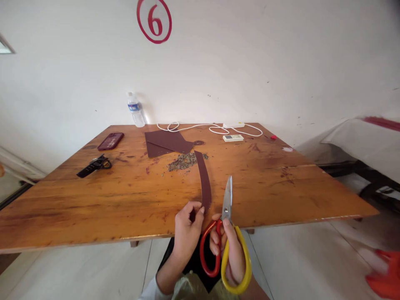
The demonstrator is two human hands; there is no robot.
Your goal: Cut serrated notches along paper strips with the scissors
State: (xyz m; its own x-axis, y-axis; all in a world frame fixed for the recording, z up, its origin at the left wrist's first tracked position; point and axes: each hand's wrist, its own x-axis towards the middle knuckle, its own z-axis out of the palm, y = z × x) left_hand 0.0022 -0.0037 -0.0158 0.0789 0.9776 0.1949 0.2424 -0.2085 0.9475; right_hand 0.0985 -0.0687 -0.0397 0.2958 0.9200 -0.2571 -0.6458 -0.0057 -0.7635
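Between the thumb and fingers of my left hand point(187, 227) is the near end of a dark maroon strip point(204, 179), perhaps sandpaper or card. It curves away over the table, its far end by a heap of small dry brownish scraps point(184, 161). My right hand point(233, 250) grips scissors point(227, 204) with one red and one yellow handle. Their blades point away from me, look closed, and stand a little right of the strip without touching it. Larger maroon sheets point(167, 141) lie overlapped behind the scraps.
On the wooden table point(125, 208), a black hair clip point(94, 165) and a maroon phone point(111, 141) lie left. A water bottle point(136, 110) stands at the back. A white cord with a power strip point(233, 125) and a remote point(233, 138) lie back right.
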